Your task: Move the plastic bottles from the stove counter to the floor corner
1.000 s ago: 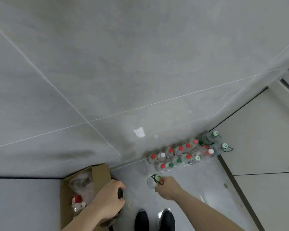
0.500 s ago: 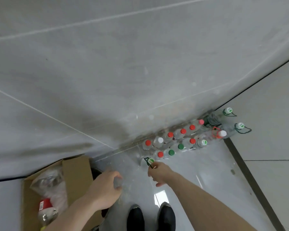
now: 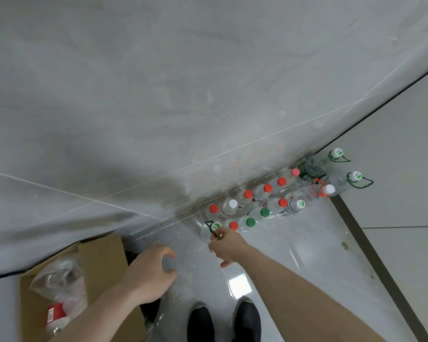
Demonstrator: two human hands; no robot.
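Here, right hand grip pinching bottle (green handle), left hand curled.

Soft, even light; a bright glare patch on the floor; wide-angle bending at edges.

Clear glossy plastic bottles, smooth plastic caps in red, green, white. Floor polished grey tile, glossy, reflects a light patch, gritty crumbs scattered on it. Wall grey tile, smooth, semi-matt, stained near the base. Cardboard box matt brown, crinkly clear plastic bag inside. Shoes matt black
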